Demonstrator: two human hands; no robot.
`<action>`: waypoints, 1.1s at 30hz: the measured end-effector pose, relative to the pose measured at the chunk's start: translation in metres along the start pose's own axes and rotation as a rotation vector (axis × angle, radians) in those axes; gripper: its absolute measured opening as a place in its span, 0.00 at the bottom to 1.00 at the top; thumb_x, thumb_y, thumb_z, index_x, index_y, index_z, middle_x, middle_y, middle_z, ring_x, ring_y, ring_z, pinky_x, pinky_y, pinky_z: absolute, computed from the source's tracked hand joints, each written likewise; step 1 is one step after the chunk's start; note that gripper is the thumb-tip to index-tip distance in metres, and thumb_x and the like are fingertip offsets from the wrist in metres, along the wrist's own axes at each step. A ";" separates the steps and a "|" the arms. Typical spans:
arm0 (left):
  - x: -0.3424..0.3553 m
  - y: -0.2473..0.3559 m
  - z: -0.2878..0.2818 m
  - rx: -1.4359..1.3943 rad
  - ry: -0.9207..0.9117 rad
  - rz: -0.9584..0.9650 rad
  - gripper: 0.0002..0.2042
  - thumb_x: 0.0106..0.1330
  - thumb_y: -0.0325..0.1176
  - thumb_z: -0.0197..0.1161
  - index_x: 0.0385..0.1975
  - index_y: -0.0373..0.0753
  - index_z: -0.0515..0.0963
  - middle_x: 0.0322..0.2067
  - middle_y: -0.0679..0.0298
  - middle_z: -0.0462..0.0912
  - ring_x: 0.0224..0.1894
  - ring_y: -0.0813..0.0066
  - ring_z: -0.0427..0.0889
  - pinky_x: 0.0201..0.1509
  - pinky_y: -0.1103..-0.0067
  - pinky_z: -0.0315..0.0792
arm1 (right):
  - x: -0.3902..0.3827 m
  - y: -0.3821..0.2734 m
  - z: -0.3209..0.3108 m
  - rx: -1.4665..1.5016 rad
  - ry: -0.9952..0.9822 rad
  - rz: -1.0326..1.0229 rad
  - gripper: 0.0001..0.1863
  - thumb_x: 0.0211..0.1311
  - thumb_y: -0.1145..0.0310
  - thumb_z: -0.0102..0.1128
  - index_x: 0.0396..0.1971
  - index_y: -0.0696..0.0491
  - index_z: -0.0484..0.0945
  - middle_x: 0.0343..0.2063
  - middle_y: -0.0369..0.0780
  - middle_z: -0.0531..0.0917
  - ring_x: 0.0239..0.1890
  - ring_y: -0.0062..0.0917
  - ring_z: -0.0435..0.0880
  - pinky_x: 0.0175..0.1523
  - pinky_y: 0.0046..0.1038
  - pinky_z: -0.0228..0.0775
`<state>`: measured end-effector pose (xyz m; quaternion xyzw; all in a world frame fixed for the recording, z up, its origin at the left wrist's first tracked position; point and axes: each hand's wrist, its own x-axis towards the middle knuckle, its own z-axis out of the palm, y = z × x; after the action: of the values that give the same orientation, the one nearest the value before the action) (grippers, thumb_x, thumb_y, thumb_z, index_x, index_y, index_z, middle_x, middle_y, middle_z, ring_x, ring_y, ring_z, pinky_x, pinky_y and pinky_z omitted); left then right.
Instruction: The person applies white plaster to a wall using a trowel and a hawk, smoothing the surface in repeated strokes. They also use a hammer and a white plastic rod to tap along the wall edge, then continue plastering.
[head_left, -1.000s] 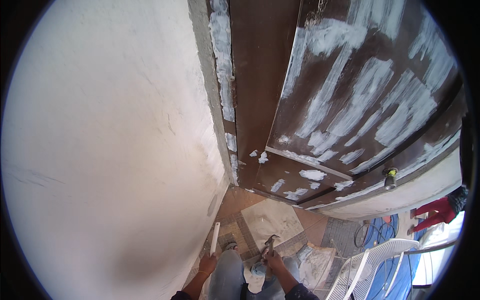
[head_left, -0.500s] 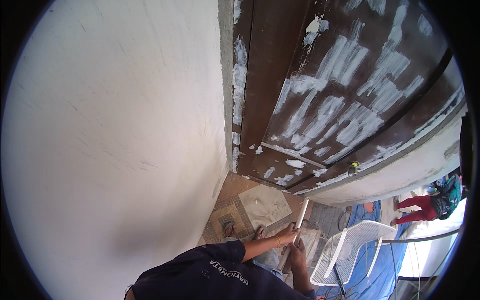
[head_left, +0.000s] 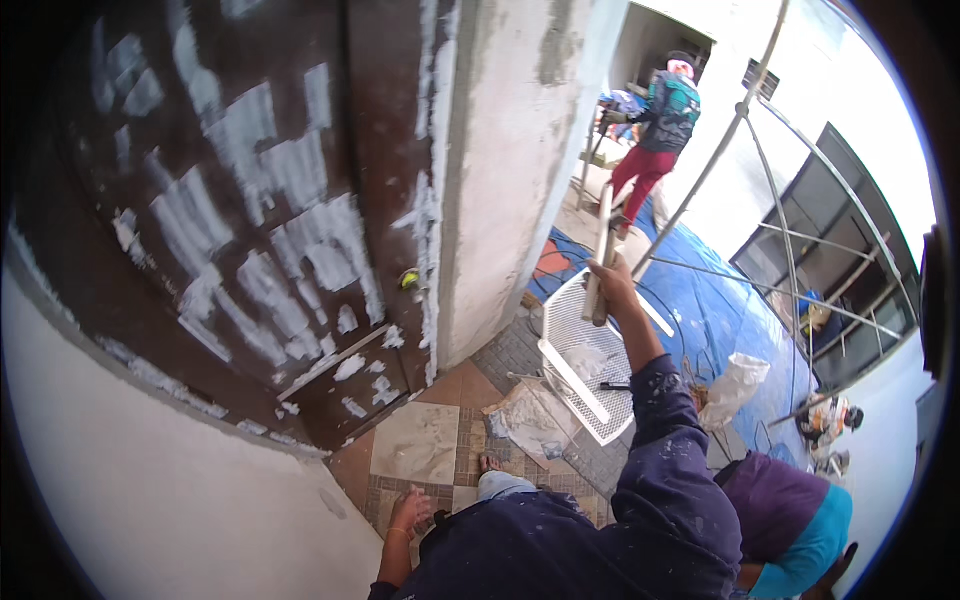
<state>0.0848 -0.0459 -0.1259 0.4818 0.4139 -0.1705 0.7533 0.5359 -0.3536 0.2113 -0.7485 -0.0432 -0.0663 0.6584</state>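
Note:
My right arm is stretched forward, and my right hand (head_left: 618, 280) is wrapped round a pale pole (head_left: 604, 225). The pole points away from me, and a second pale length seems to lie alongside it; I cannot tell if they are joined. Below the hand is a white mesh chair (head_left: 565, 330). My left hand (head_left: 410, 510) hangs low at my side with nothing in it, its fingers loosely apart over the tiled floor (head_left: 415, 440). To the left stands a dark brown door (head_left: 330, 400) streaked with white filler, with a brass-coloured knob (head_left: 408, 279).
A person (head_left: 665, 115) in red trousers walks ahead. Another person in a purple and turquoise top (head_left: 780, 510) bends close on my right. Metal scaffolding (head_left: 700, 185) crosses above a blue tarp (head_left: 730, 300). A white sack (head_left: 735, 390) and cables lie there.
My view has swung right, away from the white wall. My left hand has let go of the pole and dropped to my side, while my right hand has carried the pole forward.

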 end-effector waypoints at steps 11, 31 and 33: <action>0.016 0.019 0.025 -0.044 0.254 -0.198 0.31 0.75 0.54 0.40 0.61 0.29 0.64 0.50 0.47 0.77 0.47 0.57 0.79 0.54 0.66 0.74 | 0.070 0.004 -0.042 0.248 0.011 0.150 0.21 0.62 0.77 0.59 0.52 0.59 0.64 0.27 0.39 0.77 0.22 0.23 0.79 0.25 0.28 0.75; 0.061 0.076 0.071 0.946 0.166 -0.422 0.21 0.72 0.49 0.53 0.52 0.38 0.74 0.41 0.61 0.81 0.39 0.72 0.80 0.40 0.75 0.74 | 0.022 0.489 -0.217 -0.711 0.398 0.612 0.37 0.55 0.76 0.60 0.65 0.59 0.55 0.47 0.58 0.77 0.50 0.52 0.78 0.54 0.46 0.69; 0.090 0.071 0.065 0.912 0.192 -0.374 0.20 0.72 0.49 0.53 0.50 0.38 0.74 0.41 0.61 0.82 0.39 0.72 0.80 0.40 0.76 0.74 | 0.039 0.554 -0.242 -0.827 0.365 0.666 0.36 0.58 0.77 0.53 0.68 0.61 0.54 0.48 0.57 0.76 0.50 0.51 0.78 0.54 0.45 0.70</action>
<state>0.2151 -0.0556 -0.1430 0.6931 0.4439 -0.4210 0.3812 0.6486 -0.6661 -0.2952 -0.8938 0.3399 0.0054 0.2925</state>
